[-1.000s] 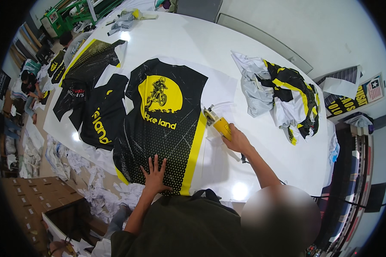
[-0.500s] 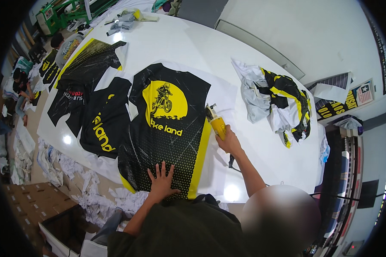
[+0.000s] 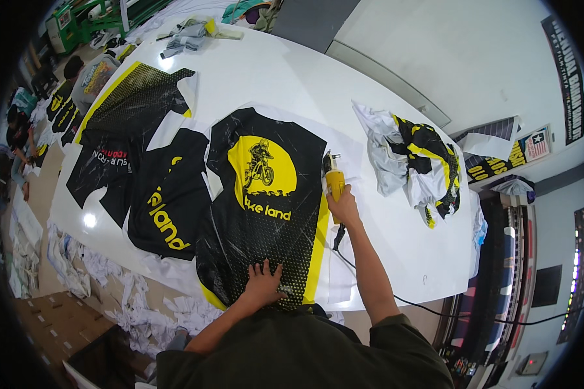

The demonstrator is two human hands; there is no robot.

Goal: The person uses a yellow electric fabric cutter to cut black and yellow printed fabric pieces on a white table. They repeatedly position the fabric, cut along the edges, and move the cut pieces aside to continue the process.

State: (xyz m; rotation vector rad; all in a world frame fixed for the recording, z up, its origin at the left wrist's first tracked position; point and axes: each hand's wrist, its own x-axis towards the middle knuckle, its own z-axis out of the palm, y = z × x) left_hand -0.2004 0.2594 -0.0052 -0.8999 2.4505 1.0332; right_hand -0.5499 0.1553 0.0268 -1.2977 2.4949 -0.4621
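A black and yellow printed jersey panel (image 3: 259, 240), with a motorcycle rider in a yellow circle, lies flat on the white table (image 3: 279, 71). My left hand (image 3: 264, 285) presses palm down on its near part, fingers stretched out. In my right hand (image 3: 344, 206) is a yellow electric rotary fabric cutter (image 3: 335, 184), gripped round its body. The metal head of the cutter sits at the panel's right edge, a little below the far right corner. White material shows around the panel's edges.
Left of the panel lie a second black piece (image 3: 165, 201) and a sleeve-like black and yellow piece (image 3: 136, 107). A crumpled pile of cut fabric (image 3: 425, 162) lies to the right. The cutter's cord (image 3: 435, 314) trails rightward. White scraps (image 3: 143, 305) cover the floor; people sit at far left.
The cutter has moved away from me along the panel's right edge, toward its far corner. My left hand's fingers are less spread. The whole view has shifted slightly.
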